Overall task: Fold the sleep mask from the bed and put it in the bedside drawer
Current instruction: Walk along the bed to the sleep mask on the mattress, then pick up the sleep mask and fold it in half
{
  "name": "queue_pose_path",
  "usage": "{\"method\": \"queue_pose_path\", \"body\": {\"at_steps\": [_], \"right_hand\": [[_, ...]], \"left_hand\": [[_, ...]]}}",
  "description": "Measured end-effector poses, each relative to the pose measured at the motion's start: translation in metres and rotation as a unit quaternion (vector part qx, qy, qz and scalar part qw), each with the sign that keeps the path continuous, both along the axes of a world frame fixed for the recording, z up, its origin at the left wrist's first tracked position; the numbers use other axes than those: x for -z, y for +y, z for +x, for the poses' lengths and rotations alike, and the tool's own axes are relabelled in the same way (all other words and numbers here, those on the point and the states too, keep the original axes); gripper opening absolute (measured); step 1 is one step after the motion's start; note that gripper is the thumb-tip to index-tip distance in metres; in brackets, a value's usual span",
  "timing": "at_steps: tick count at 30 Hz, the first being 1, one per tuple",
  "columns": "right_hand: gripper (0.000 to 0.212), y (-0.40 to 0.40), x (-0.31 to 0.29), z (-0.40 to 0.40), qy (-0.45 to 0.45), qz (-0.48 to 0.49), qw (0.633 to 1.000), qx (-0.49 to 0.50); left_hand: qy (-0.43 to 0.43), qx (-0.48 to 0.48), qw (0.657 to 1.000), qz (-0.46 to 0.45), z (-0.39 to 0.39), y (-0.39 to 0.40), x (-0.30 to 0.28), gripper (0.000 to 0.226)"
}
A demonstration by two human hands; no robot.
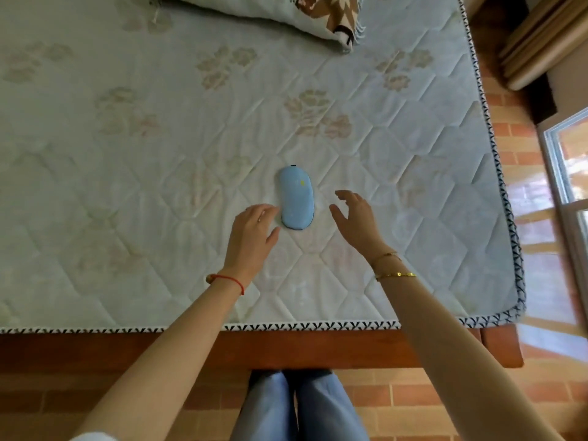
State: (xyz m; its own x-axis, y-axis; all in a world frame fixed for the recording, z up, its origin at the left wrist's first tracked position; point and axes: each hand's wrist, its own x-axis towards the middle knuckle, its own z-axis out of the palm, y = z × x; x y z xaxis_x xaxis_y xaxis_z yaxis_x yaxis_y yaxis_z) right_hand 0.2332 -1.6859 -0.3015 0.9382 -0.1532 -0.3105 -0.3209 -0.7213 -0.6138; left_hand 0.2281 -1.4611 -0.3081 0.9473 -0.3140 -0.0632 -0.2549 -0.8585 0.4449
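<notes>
Blue sleep mask (297, 197) lies on the bed (127, 154). Left hand (254, 232) touches its edge, fingers loose. Right hand (354, 218) hovers beside it, fingers spread.

Sleep mask (297, 197) light blue – mattress (159, 154) pale green, floral quilting.

Quilted mattress (159, 186) w/ floral print sat on a wooden bed frame (318, 345). Light blue sleep mask (296, 198) lay flat on it, just right of the left hand's (251, 237) fingertips. Patterned pillow (270, 11) lay well beyond both hands.
</notes>
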Motion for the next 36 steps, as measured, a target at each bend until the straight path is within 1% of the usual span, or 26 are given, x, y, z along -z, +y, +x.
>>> {"method": "queue_pose_path", "body": {"at_steps": [4,8,16,22,26,27,30,32,34,36], "right_hand": [[0.039,-0.004,0.046,0.027,0.025,0.025,0.999,0.037],[0.039,-0.008,0.095,0.043,0.033,0.026,0.999,0.035],[0.039,-0.009,0.161,0.043,0.015,0.017,1.0,0.019],[0.038,-0.007,0.179,0.038,-0.012,0.025,0.999,0.02],[0.038,-0.005,0.181,0.032,-0.019,0.035,0.999,0.035],[0.037,-0.005,0.181,0.03,-0.02,0.038,0.998,0.04],[0.036,-0.002,0.179,0.024,-0.016,0.065,0.995,0.068],[0.037,0.001,0.177,0.019,-0.002,0.094,0.992,0.09],[0.04,0.007,0.173,0.014,0.027,0.146,0.981,0.124],[0.043,0.015,0.167,0.009,0.06,0.232,0.955,0.175]], "left_hand": [[0.027,0.037,0.999,0.023,0.017,-0.019,0.058,0.047],[0.027,0.037,0.999,0.027,0.029,-0.032,0.111,0.049],[0.011,0.042,0.998,0.046,0.034,-0.046,0.178,0.053],[-0.041,0.018,0.998,0.04,0.042,-0.052,0.194,0.039],[-0.068,0.021,0.996,0.045,0.047,-0.056,0.193,0.017],[-0.073,0.014,0.996,0.038,0.048,-0.056,0.19,0.016],[-0.092,-0.021,0.996,-0.01,0.048,-0.053,0.178,0.014],[-0.098,-0.044,0.99,-0.087,0.046,-0.048,0.166,0.013],[-0.063,-0.056,0.978,-0.19,0.042,-0.044,0.149,0.015],[-0.007,-0.079,0.955,-0.284,0.036,-0.041,0.131,0.012]]}}
